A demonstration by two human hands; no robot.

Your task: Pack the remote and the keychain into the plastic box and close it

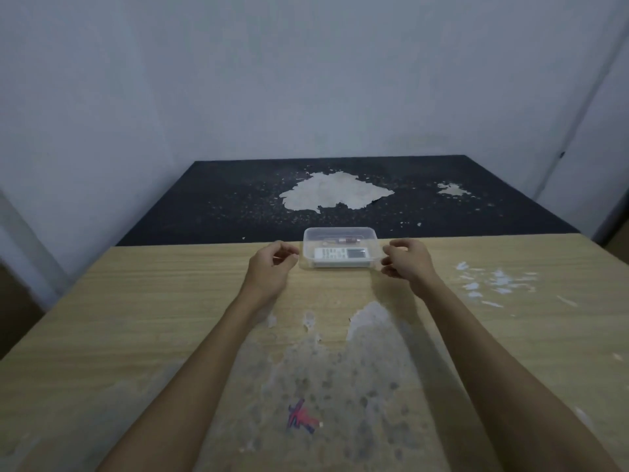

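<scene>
The plastic box [341, 247] sits on the wooden counter [136, 318] at its far edge, squarely between the two sets of fingers, which puts it in easy reach of both hands at once. Inside, the remote [341, 253] lies flat along the near wall, face up, and the keychain [342, 239] lies along the far wall behind it; laid lengthwise like this, both fit below the rim. Whether a clear lid already rests on top I cannot tell: the plastic is transparent and the rim looks the same either way.

The left hand [272, 269] hovers just to the left of the box, its fingers [287, 255] curled loosely with thumb and forefinger close together, and they seem to pinch nothing. The right hand [406, 262] mirrors it just to the right, fingers [391, 265] half bent and near the box's short wall; contact there is too fine to judge. Both hands look released rather than clenched on anything, and the mirrored pose suits steadying the box or pressing on its two ends.

Both items seem packed, so what remains, at most, is sealing the lid.

Beyond the fingers a dark mat [238, 206] with peeled pale patches runs to the wall. Nearer than the fingers, the counter's surface is worn grey, with a small red and blue mark [301, 417] on it.
</scene>
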